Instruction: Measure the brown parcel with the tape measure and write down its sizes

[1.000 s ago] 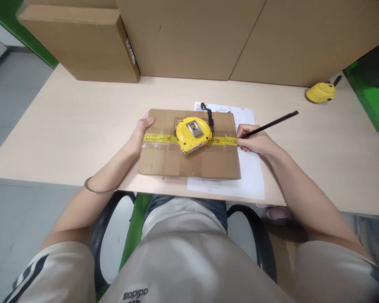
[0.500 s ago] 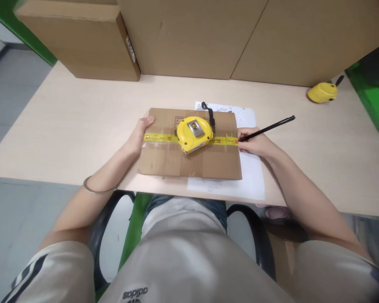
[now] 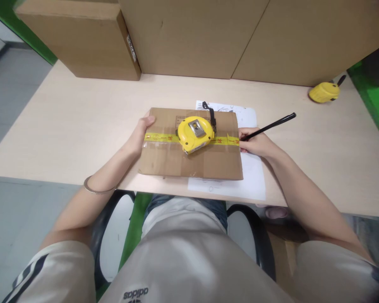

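Note:
A small cardboard box (image 3: 170, 162) with a yellow printed tape strip lies in front of me, over a white sheet of paper (image 3: 252, 176) with marks on it. My left hand (image 3: 140, 136) grips the box's left side, thumb on the top edge and the other fingers hidden. At the right side, my right hand (image 3: 254, 142) pinches a black pen (image 3: 271, 126) whose tip is hidden near the box's edge. On top of the box rests a yellow tape measure (image 3: 194, 132) with a black wrist strap (image 3: 210, 111).
A second yellow tape measure (image 3: 324, 92) sits at the back right of the pale table (image 3: 66, 134). Large cardboard boxes (image 3: 189, 38) line its back edge, with a flatter carton (image 3: 82, 44) at the left. The table's front edge runs close to my body.
Hardly anything differs. The pen's upper end has tipped up very slightly, and the whole view has shifted by a few pixels. Both hands keep their places at the box.

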A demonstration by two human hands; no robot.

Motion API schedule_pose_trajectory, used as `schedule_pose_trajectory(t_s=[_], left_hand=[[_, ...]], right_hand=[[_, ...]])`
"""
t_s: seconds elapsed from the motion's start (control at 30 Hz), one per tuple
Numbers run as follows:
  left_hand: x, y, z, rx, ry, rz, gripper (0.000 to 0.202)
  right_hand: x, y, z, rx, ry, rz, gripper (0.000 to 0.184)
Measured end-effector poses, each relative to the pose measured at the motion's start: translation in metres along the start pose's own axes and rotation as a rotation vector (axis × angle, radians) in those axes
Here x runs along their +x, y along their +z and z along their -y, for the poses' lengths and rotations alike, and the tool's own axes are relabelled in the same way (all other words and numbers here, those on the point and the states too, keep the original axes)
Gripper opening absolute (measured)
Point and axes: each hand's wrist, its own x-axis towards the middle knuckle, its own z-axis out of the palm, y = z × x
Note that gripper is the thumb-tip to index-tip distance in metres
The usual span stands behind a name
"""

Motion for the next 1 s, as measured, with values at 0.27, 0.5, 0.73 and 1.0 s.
schedule_pose_trajectory(t_s=[0.27, 0.5, 0.73, 1.0], left_hand=[[-0.0009, 0.0023, -0.0007, 0.016, 0.053, -0.019, 0.051], [-0.0006, 0.0040, -0.0007, 0.012, 0.085, -0.046, 0.044], [0.0002, 0.0025, 0.0005, 0.006, 0.092, -0.027, 0.046], [0.0020, 0.0000, 0.0027, -0.007, 0.090, -0.010, 0.047]], right_hand=[[0.0002, -0.0007, 0.0002, -0.009, 0.008, -0.027, 0.043], [0.0002, -0.0009, -0.0019, -0.019, 0.006, -0.067, 0.039], [0.0001, -0.0013, -0.0035, -0.043, 0.014, -0.057, 0.039], [-0.0009, -0.0020, -0.0033, -0.098, -0.016, -0.062, 0.037]])
